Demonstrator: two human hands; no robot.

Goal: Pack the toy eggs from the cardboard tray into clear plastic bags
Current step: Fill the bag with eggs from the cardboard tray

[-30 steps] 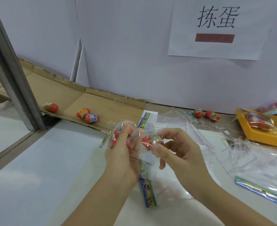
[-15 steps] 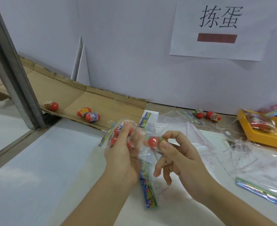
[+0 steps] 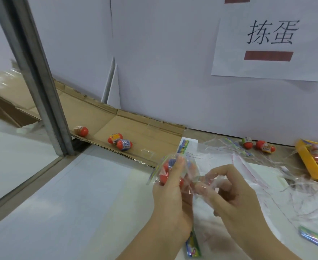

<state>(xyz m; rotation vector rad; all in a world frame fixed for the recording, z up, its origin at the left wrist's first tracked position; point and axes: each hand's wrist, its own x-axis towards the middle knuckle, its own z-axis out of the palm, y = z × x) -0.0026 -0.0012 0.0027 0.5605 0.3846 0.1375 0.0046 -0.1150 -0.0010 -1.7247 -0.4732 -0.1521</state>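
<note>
Presently gripped: the clear plastic bag (image 3: 192, 167) is held above the table (image 3: 79, 203) by the left hand (image 3: 170, 199), with fingers curled round its filled part, probably so the contents are kept in.
Bag mouth: loose film is pinched by the right hand (image 3: 235, 201), with thumb and forefinger together, seemingly for closing.
Bagged contents: red toy eggs (image 3: 163, 177) are seen through the film, partly hidden.
Tray: three eggs (image 3: 124, 144) are left on the cardboard tray (image 3: 150, 132), well apart from both hands.

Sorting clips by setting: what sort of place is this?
Probably a hand-packing workstation: a cardboard tray holding loose toy eggs, clear plastic bags strewn about, and a printed sign on the partition.
</note>
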